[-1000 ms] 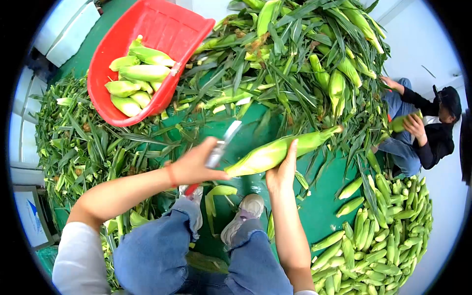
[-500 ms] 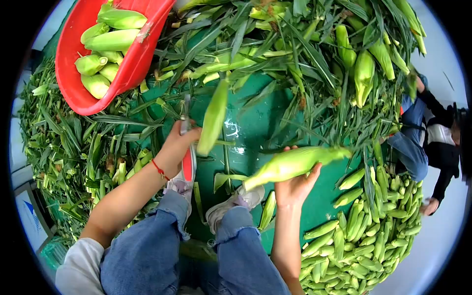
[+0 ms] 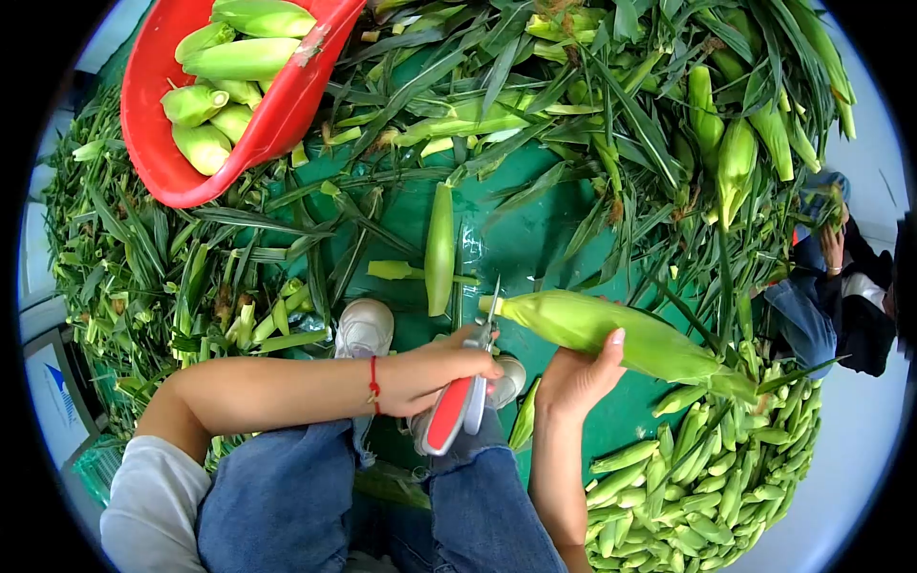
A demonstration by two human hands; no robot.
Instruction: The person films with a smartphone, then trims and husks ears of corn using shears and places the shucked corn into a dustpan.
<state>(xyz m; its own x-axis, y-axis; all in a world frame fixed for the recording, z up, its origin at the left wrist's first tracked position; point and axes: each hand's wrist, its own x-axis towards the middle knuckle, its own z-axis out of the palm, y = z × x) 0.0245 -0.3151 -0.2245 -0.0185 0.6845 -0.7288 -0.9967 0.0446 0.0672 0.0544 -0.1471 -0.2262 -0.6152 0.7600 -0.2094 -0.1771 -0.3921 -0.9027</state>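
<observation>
My left hand [image 3: 437,374] is wrapped round pruning shears [image 3: 449,414] with red-and-grey handles. Their narrow blades point up at the pale stalk end of a green ear of corn [image 3: 621,334]; whether they touch it I cannot tell. That ear, still in its husk, lies sideways in my right hand [image 3: 585,378], with the thumb over its near side and the silk end to the right. Beyond the shears, a loose husk leaf [image 3: 440,250] lies on the green floor next to a short piece of stalk [image 3: 394,270].
A red tub [image 3: 153,143] with several husked-over ears stands at the upper left. Cut leaves [image 3: 124,286] heap up on the left and along the back. At the lower right is a large pile of corn ears [image 3: 707,477]. Another person [image 3: 812,306] sits at the far right.
My left hand has swung right with the shears, from beside the tub side to the ear's stalk end. The falling leaf now lies on the floor. The ear's stalk end has lifted.
</observation>
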